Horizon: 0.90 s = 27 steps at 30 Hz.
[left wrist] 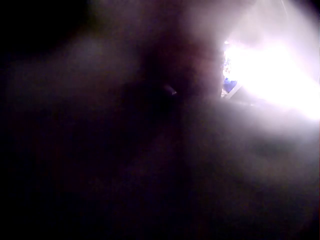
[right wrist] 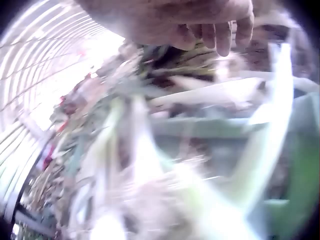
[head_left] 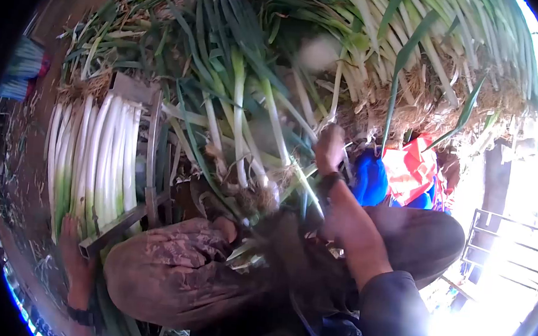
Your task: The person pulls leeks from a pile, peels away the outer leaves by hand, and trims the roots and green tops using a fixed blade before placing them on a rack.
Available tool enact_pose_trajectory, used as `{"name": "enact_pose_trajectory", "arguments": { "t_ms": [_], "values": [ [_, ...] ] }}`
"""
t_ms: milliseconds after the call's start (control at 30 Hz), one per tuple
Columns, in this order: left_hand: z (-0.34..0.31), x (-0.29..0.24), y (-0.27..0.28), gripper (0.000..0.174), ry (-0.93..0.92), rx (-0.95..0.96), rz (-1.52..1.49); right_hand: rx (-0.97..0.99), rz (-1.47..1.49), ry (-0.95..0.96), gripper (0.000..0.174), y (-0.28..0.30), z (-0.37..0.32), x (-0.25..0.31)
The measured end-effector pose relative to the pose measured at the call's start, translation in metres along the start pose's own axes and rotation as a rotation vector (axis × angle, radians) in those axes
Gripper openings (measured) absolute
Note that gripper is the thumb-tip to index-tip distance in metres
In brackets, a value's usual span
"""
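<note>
In the head view, white leeks (head_left: 96, 154) lie side by side in a metal frame (head_left: 152, 152) on the left. My left hand (head_left: 77, 255) rests at their lower end, fingers extended beside the frame's corner; the left wrist view is too dark and blurred to show it. My right hand (head_left: 330, 149) is at the root end of a leek (head_left: 337, 88) in the middle. The right wrist view shows this hand (right wrist: 175, 22) with fingers hanging loosely above blurred leeks (right wrist: 260, 145), nothing visibly gripped. Loose leeks (head_left: 238, 121) lie between my hands, roots towards me.
A large pile of leeks (head_left: 441, 61) with tangled roots fills the back right. Red cloth (head_left: 408, 169) and a blue item (head_left: 370, 178) lie right of my right hand. A metal rack (head_left: 516, 244) stands far right. My bent knees (head_left: 159, 273) are in front.
</note>
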<state>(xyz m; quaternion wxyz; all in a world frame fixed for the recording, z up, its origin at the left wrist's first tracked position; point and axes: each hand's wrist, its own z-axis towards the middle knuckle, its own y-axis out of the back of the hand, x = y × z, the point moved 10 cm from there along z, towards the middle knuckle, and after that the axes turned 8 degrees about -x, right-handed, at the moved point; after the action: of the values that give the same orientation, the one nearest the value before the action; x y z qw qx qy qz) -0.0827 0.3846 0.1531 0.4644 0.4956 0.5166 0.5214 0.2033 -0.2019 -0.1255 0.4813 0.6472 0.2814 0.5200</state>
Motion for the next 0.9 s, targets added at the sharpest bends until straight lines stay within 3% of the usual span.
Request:
{"name": "enact_pose_trajectory", "arguments": {
  "t_ms": [33, 67, 100, 167, 200, 267, 300, 367, 400, 500, 600, 700, 767, 800, 833, 900],
  "values": [
    [0.002, -0.004, 0.000, 0.070, -0.004, -0.005, -0.002, -0.017, -0.022, -0.198, 0.028, 0.007, 0.014, -0.051],
    [0.004, -0.006, 0.002, 0.069, 0.006, 0.001, -0.005, -0.063, -0.073, -0.114, 0.030, 0.004, 0.025, -0.086],
    [0.005, -0.007, 0.003, 0.068, 0.015, 0.008, -0.006, 0.080, -0.100, -0.134, 0.037, -0.021, 0.031, -0.129],
    [0.005, -0.010, 0.007, 0.068, 0.023, 0.007, 0.003, 0.278, -0.164, -0.005, 0.040, -0.027, 0.024, -0.124],
    [0.006, -0.011, 0.008, 0.067, 0.033, 0.009, 0.011, 0.280, -0.162, -0.003, 0.040, -0.022, 0.027, -0.112],
    [0.009, -0.016, 0.011, 0.066, 0.035, 0.015, 0.007, 0.533, -0.340, -0.056, 0.033, -0.037, 0.008, -0.097],
    [0.011, -0.018, 0.011, 0.064, 0.035, 0.019, 0.002, 0.430, -0.357, 0.060, 0.029, -0.030, 0.004, -0.075],
    [0.010, -0.015, 0.010, 0.062, 0.035, 0.003, 0.020, 0.152, -0.110, 0.209, 0.026, -0.001, -0.003, -0.025],
    [0.010, -0.014, 0.011, 0.060, 0.036, -0.013, 0.046, 0.155, -0.112, 0.213, 0.026, 0.001, -0.001, -0.009],
    [0.014, -0.018, 0.013, 0.060, 0.069, -0.013, 0.003, -0.146, -0.026, 0.410, 0.021, 0.039, 0.020, 0.054],
    [0.000, 0.002, -0.001, 0.075, 0.152, 0.051, -0.039, -0.252, -0.022, 0.450, 0.024, 0.037, 0.064, 0.077],
    [0.004, -0.004, 0.001, 0.064, 0.098, -0.014, 0.007, -0.166, 0.021, 0.423, 0.029, -0.001, 0.112, 0.061],
    [0.011, -0.012, 0.005, 0.068, 0.094, 0.014, -0.008, -0.094, -0.106, 0.275, 0.035, -0.033, 0.146, 0.035],
    [0.014, -0.014, 0.004, 0.068, 0.099, 0.021, -0.013, -0.100, -0.424, 0.413, 0.049, -0.041, 0.152, 0.040],
    [0.015, -0.015, 0.004, 0.069, 0.104, 0.035, -0.016, -0.094, -0.436, 0.413, 0.049, -0.048, 0.158, 0.036],
    [0.018, -0.014, 0.003, 0.069, 0.116, 0.062, -0.022, -0.338, -0.689, 0.469, 0.052, -0.038, 0.160, 0.044]
  ]
}}
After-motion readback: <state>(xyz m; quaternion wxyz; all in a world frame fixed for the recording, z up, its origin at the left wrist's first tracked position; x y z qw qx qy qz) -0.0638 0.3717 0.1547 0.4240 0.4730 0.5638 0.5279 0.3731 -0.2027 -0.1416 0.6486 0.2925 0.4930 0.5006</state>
